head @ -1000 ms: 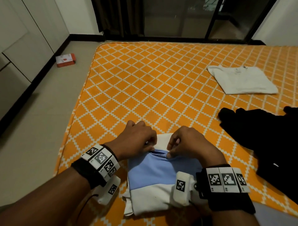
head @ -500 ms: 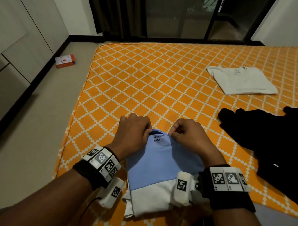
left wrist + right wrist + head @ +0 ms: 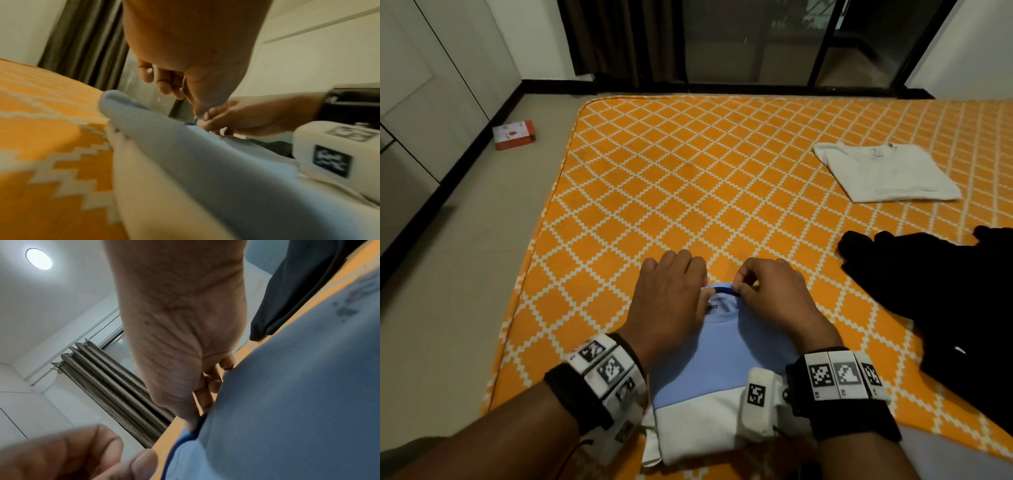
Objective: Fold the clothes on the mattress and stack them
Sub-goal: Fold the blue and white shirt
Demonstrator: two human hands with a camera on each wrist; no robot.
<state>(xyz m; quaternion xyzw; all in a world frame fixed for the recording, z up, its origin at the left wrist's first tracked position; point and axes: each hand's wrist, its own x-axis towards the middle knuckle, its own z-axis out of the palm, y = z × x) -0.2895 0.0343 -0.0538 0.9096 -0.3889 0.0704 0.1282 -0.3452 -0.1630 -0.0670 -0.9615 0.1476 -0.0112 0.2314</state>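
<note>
A light blue and white shirt [image 3: 722,363] lies folded at the near edge of the orange patterned mattress [image 3: 688,192]. My right hand [image 3: 743,286] pinches its dark blue collar [image 3: 724,290] between thumb and fingers. My left hand [image 3: 671,301] lies over the shirt's left shoulder with its thumb beside the collar. In the left wrist view the left fingers [image 3: 162,81] hang loosely curled above the blue cloth [image 3: 205,162], holding nothing. The right wrist view shows the right thumb [image 3: 185,402] pressed down at the collar edge [image 3: 180,444].
A folded white shirt [image 3: 883,171] lies at the far right of the mattress. A crumpled black garment [image 3: 945,291] is spread close to my right. On the floor to the left sits a small red box [image 3: 514,134], with cabinets and a glass door beyond.
Both hands moved forward with the shirt's collar end, laying the blue upper part flat over the white part. The left hand's grip has loosened; the right still pinches the collar.
</note>
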